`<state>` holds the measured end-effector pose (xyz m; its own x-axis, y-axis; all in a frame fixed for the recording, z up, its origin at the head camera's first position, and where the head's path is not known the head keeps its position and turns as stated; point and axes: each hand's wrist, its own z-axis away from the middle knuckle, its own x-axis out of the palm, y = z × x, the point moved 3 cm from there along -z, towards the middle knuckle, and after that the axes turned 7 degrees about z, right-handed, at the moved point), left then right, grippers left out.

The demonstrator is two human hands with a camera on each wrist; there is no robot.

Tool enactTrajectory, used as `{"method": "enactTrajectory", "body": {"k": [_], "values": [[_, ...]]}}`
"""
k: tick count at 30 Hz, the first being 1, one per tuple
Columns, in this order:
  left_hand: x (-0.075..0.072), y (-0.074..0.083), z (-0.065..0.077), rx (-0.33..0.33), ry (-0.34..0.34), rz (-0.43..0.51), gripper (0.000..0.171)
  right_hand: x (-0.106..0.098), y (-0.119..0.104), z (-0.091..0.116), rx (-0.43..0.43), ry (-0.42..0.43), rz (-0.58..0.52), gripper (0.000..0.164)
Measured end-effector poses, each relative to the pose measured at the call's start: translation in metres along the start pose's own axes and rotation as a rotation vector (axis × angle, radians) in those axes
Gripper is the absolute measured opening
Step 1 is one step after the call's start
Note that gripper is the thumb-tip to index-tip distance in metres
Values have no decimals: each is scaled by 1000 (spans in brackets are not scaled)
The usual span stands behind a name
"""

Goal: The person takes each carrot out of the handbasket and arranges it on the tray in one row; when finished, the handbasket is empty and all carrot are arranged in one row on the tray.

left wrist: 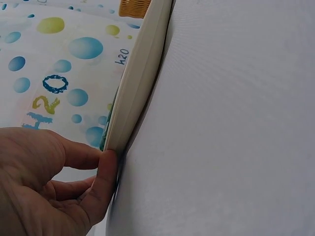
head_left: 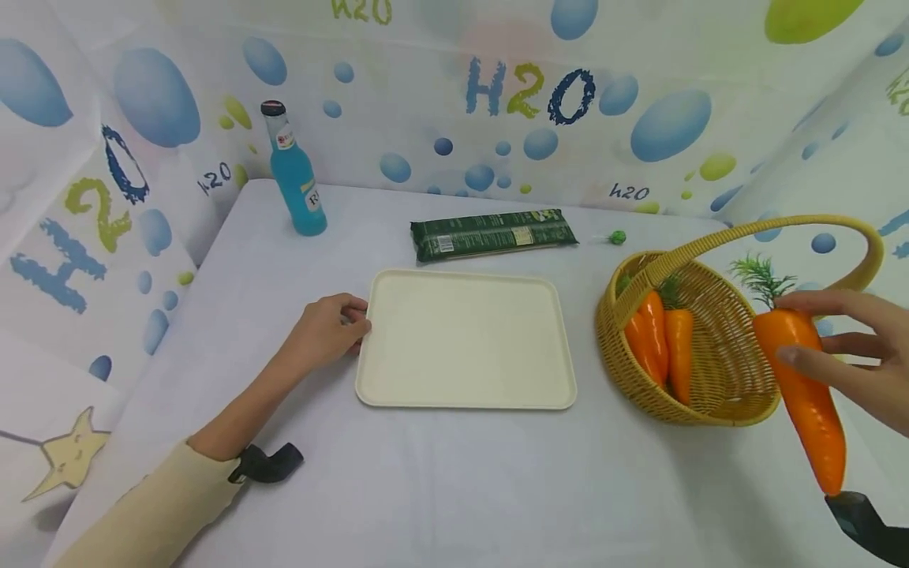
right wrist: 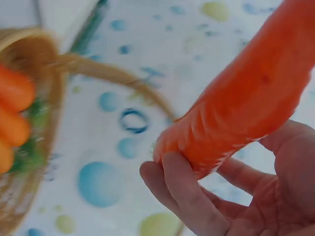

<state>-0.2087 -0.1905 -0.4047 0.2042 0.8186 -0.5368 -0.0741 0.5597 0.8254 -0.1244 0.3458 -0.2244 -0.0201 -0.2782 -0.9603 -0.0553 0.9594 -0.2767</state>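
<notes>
My right hand (head_left: 862, 347) grips an orange carrot (head_left: 806, 386) near its leafy top, raised beside the wicker basket (head_left: 735, 355). The carrot's tip points down toward the front. In the right wrist view, fingers and thumb curl round the thick end of the carrot (right wrist: 241, 98). Several more carrots (head_left: 679, 355) lean inside the basket's left part. My left hand (head_left: 330, 327) is at the left edge of a cream rectangular tray (head_left: 465, 339), which lies flat. Seen from the left wrist, thumb and finger pinch the rim of the tray (left wrist: 140, 73).
A green printed packet (head_left: 493, 235) lies behind the tray, with a small green item (head_left: 617, 237) to its right. At the back left stands a blue bottle (head_left: 298, 173). The basket's tall handle (head_left: 774, 225) arches over it. White cloth (head_left: 440, 481) covers the table.
</notes>
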Motion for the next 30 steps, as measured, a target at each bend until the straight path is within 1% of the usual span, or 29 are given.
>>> {"method": "enactTrajectory", "body": {"k": [2, 4, 7, 11, 14, 16, 19, 22, 25, 28, 30], "values": [[0, 0, -1, 5, 0, -10, 37, -4, -5, 9, -43, 37, -49, 54], [0, 0, -1, 4, 0, -20, 37, -6, -14, 14, -83, 40, -80, 57], [0, 0, 0, 6, -5, -19, 38, -9, -38, 11, -135, 5, -120, 59], [-1, 0, 1, 13, -12, -4, 39, -8, -96, -10, -195, -49, -206, 53], [0, 0, 1, 31, -12, 4, 38, 3, -143, -38, -265, -116, -340, 46], [0, -2, 0, 35, -14, 5, 38, 17, -170, -61, -302, -191, -443, 45], [2, -6, -1, 32, -18, 3, 38, 49, -207, -97, -361, -287, -604, 43], [3, -8, -1, 30, -20, -5, 37, 82, -240, -124, -372, -338, -655, 40], [1, -6, -1, 39, -12, -15, 37, 114, -266, -144, -370, -346, -659, 38], [-1, -3, -2, 37, -9, -20, 36, 147, -280, -160, -345, -352, -691, 37], [-1, -1, -2, 31, -22, -14, 35, 169, -284, -166, -320, -353, -703, 36]]}}
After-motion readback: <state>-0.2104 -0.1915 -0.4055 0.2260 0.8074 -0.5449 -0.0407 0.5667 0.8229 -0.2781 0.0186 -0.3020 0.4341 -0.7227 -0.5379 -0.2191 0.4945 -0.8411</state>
